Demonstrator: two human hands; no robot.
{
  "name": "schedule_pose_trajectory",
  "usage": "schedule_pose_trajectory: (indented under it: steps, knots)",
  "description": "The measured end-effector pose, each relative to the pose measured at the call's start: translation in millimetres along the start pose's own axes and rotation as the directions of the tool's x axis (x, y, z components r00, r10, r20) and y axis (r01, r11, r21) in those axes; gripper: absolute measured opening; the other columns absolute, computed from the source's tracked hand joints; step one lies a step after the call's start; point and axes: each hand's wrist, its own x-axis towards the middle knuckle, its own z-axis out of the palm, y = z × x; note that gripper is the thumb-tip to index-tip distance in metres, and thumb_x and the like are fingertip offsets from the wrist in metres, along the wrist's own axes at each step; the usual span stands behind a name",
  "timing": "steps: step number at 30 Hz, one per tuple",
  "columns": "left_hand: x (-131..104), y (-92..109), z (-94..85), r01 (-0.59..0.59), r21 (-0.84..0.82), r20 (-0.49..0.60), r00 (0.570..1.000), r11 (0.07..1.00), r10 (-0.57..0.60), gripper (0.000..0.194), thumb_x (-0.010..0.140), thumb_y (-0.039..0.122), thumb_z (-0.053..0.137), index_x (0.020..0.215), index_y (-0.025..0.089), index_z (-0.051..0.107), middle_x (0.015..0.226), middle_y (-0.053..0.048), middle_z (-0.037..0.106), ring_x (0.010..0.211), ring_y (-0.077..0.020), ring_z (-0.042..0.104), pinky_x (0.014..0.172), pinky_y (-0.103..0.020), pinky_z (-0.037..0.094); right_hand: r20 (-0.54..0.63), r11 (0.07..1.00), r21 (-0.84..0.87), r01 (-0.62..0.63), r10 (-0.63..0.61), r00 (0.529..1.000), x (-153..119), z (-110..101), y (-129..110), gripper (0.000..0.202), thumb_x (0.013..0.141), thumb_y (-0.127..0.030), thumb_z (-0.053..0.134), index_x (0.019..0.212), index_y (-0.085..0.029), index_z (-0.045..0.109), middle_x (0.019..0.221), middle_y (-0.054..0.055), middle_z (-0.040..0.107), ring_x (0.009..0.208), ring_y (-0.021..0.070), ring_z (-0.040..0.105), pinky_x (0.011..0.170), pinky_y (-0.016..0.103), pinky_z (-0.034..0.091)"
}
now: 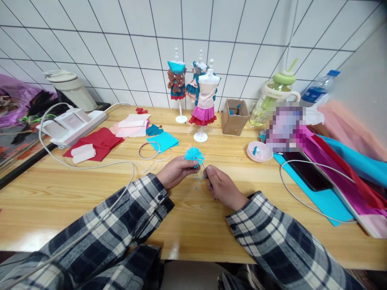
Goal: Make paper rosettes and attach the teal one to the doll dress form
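My left hand (178,170) is closed, pinching a round, fringed blue paper flower (194,154) between thumb and fingers above the table. Close by on the right, my right hand (222,185) is wrapped around what look like small scissors (204,166). Only a thin, dark tip shows, pointing at the flower's lower edge; the fingers cover most of the handles. Tiny blue clippings (197,183) lie on the wood between the hands. Left of the flower are a folded blue paper piece (163,141) and a ring of wire (149,150).
Small dress forms (208,90) in paper clothes stand at the back, beside a cardboard box (235,117). A pink bowl (259,152), a phone (308,171) and coloured paper sheets (320,205) lie right. Red paper (99,143) and a power strip (72,125) lie left; a white cable (121,162) crosses my left sleeve.
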Motion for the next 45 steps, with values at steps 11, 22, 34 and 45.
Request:
schedule_pose_trajectory:
  steps: [11, 22, 34, 45]
  knots:
    - [-1, 0, 0.6, -0.011, -0.017, 0.001, 1.0, 1.0, 0.011, 0.017, 0.066, 0.02, 0.08, 0.077, 0.012, 0.07, 0.084, -0.003, 0.068, 0.081, -0.013, 0.062, 0.085, -0.029, 0.047, 0.023, 0.995, 0.082, -0.059, 0.057, 0.998, -2, 0, -3, 0.043, 0.096, -0.057, 0.027, 0.08, -0.022, 0.045, 0.048, -0.008, 0.043, 0.037, 0.0095, 0.039, 0.038, 0.021, 0.033]
    - [0, -1, -0.6, 0.019, 0.018, 0.029, 0.999, 1.0, -0.019, 0.019, 0.065, 0.021, 0.081, 0.077, 0.011, 0.07, 0.08, -0.003, 0.068, 0.08, -0.0128, 0.061, 0.086, -0.029, 0.045, 0.031, 0.995, 0.068, -0.066, 0.064, 0.997, 0, 0, -2, 0.042, 0.096, -0.056, 0.026, 0.08, -0.022, 0.045, 0.048, -0.008, 0.042, 0.037, 0.0091, 0.038, 0.038, 0.02, 0.034]
    - [0, -1, 0.4, 0.018, 0.029, 0.027, 0.999, 0.999, -0.019, 0.02, 0.064, 0.022, 0.082, 0.076, 0.011, 0.071, 0.08, -0.003, 0.07, 0.079, -0.0132, 0.062, 0.085, -0.029, 0.045, 0.037, 0.998, 0.047, -0.039, 0.037, 0.999, 3, 0, 2, 0.04, 0.097, -0.054, 0.027, 0.075, -0.023, 0.042, 0.053, -0.006, 0.039, 0.045, 0.011, 0.039, 0.042, 0.023, 0.035]
    - [0, 2, -0.8, 0.0, -0.027, 0.007, 1.0, 1.0, 0.001, 0.012, 0.066, 0.015, 0.075, 0.075, 0.01, 0.07, 0.08, -0.005, 0.069, 0.08, -0.0152, 0.063, 0.083, -0.031, 0.049, 0.001, 0.997, 0.018, -0.071, 0.071, 0.997, 2, -4, -2, 0.037, 0.097, -0.049, 0.027, 0.08, -0.023, 0.048, 0.058, -0.005, 0.039, 0.048, 0.0125, 0.039, 0.047, 0.026, 0.036]
